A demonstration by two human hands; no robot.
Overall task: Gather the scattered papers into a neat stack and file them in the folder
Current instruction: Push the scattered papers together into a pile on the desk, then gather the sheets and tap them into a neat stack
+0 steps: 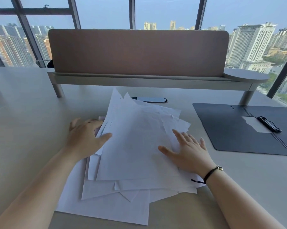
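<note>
Papers [131, 146] lie askew left of the open folder [235, 129]; left hand [85, 138] and right hand [189, 154], fingers spread flat, seemingly press inward to square them, gripping nothing.

Grey desk [24, 113] w/ brown divider panel [139, 52], oval cable port [149, 99]; windows [172, 10] behind, city bldgs [253, 43].

Folder [235, 129] cut off by the right frame edge; its right half mostly out of view. Lower sheets of the papers [131, 146] covered by upper ones (count not readable). Left hand [85, 138] fingertips tucked under the pile edge, hidden. Any print on the sheets too faint to read. Oval desk port [152, 99] partly hidden behind paper corners.
</note>
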